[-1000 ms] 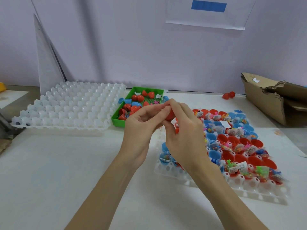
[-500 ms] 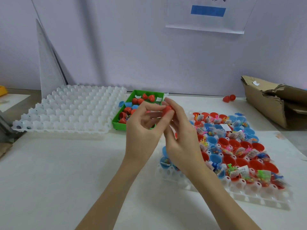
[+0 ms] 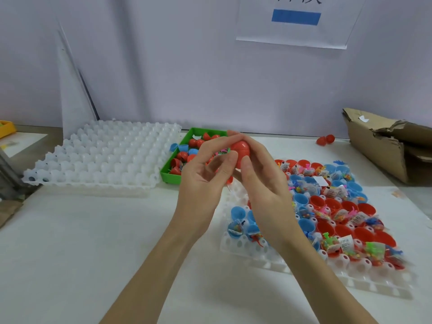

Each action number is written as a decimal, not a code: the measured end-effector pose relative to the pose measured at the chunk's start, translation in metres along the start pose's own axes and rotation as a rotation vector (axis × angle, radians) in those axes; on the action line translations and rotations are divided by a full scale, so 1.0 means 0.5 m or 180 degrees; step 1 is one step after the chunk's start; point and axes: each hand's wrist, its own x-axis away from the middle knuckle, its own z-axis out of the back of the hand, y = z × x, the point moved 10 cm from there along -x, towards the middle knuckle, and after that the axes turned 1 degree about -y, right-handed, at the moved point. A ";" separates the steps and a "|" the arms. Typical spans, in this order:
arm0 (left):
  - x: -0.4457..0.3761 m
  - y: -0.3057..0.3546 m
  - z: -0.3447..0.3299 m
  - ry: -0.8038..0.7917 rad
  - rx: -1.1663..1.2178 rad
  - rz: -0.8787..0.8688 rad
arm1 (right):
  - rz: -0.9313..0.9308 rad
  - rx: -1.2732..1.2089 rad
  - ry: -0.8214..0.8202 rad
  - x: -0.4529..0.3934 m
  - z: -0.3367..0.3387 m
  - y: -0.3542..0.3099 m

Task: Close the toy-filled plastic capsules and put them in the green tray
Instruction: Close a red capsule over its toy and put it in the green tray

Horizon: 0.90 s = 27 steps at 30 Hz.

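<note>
Head view shows us a glossy red capsule (image 3: 240, 152), seam visible, pinched between our left hand (image 3: 201, 181) and right hand (image 3: 264, 183) fingers, green tray (image 3: 171, 176) just beyond, bare bench (image 3: 81, 242) leftward.

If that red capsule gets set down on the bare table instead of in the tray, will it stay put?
Probably not. The red capsule looks rounded and glossy, so it would likely roll on the flat table. Both hands hold it with fingertips alone, so it seems light. The walled green tray should contain it.
</note>
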 end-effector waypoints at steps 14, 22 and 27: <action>0.016 0.069 0.016 0.0457 -0.1754 -0.0842 | -0.1239 -0.2092 -0.0371 0.006 -0.043 0.040; 0.024 0.073 -0.021 0.0041 -0.1737 -0.1260 | -0.1915 -0.2490 -0.0671 0.029 -0.059 0.072; 0.027 0.075 -0.034 -0.0191 -0.1950 -0.1273 | -0.1958 -0.2717 -0.0556 0.029 -0.049 0.076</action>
